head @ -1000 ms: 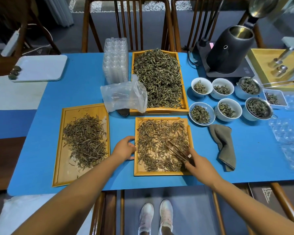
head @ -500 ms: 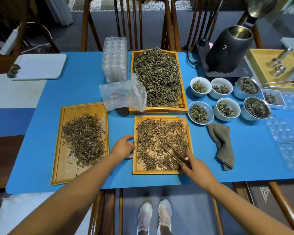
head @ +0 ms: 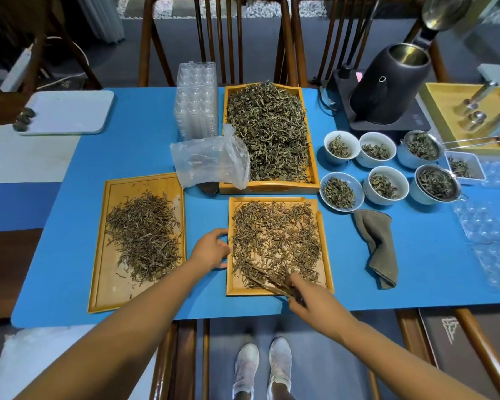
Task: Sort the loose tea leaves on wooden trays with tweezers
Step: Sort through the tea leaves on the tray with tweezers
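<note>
A small wooden tray (head: pixel 326 255) in front of me holds thin brown tea leaves (head: pixel 274 238) spread over it. My right hand (head: pixel 312 298) grips dark tweezers (head: pixel 267 280) at the tray's near edge, their tips pointing left among the leaves in the near-left part. My left hand (head: pixel 211 251) holds the tray's left rim with thumb and fingers. A longer wooden tray (head: pixel 110 284) to the left carries a heap of similar leaves (head: pixel 145 235). Behind stands a deep tray (head: pixel 269 187) piled with green leaves (head: pixel 267 131).
A clear plastic bag (head: pixel 211 160) and stacked clear blister trays (head: pixel 197 102) sit left of the deep tray. Several white bowls of tea (head: pixel 341 192) and a grey cloth (head: pixel 380 246) lie to the right. A black kettle (head: pixel 387 88) stands at the back right.
My right hand has drawn back toward me and to the left, taking the tweezers from the tray's right middle to its near-left part. My left hand stays on the rim.
</note>
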